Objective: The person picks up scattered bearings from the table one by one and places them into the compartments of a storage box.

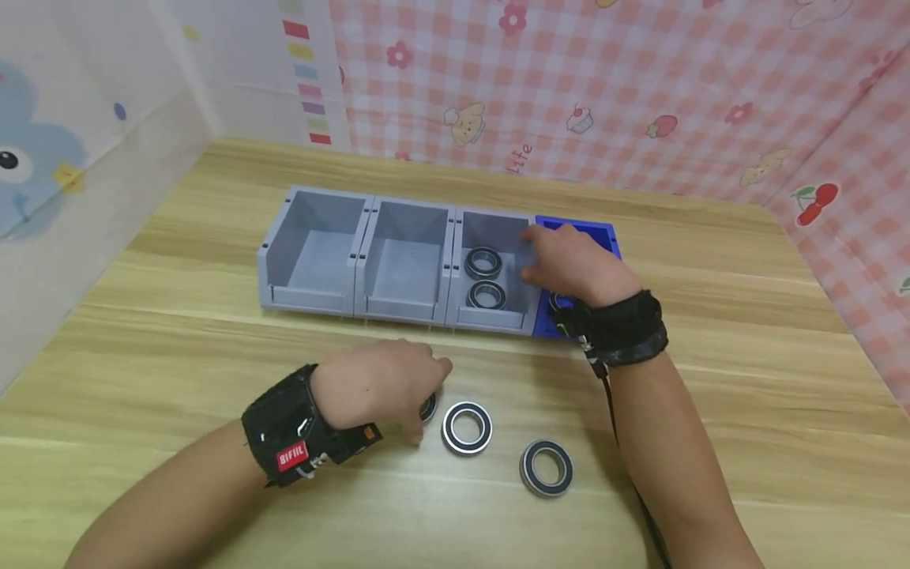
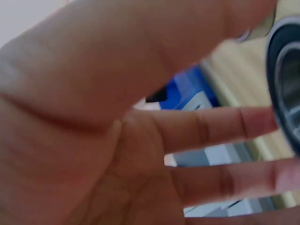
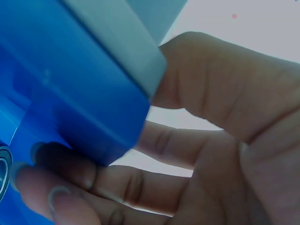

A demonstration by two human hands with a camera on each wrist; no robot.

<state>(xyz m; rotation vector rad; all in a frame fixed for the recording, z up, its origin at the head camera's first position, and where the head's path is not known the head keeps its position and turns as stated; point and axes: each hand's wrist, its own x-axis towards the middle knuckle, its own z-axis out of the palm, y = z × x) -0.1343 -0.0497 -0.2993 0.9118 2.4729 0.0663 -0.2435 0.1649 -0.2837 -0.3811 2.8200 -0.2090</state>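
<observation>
My left hand [image 1: 380, 383] reaches down over a ball bearing [image 1: 428, 407] on the table, thumb and index finger on either side of it. In the left wrist view that hand's fingers stretch out straight, fingertips right at the bearing [image 2: 283, 79]. My right hand [image 1: 579, 261] straddles the wall between the third grey bin [image 1: 490, 318] and the blue bin [image 1: 543, 320]. Its thumb lies on the grey side, and other fingers [image 3: 140, 185] reach into the blue bin. No bearing shows in its grasp. Two bearings [image 1: 484, 262] lie in the third grey bin.
Another bearing [image 1: 467, 427] lies just right of my left hand, and one more bearing [image 1: 546, 468] sits farther right. Two grey bins [image 1: 306, 297] form the row's left end. Part of a bearing [image 3: 4, 171] shows inside the blue bin. A cable [image 1: 618, 435] runs along my right forearm.
</observation>
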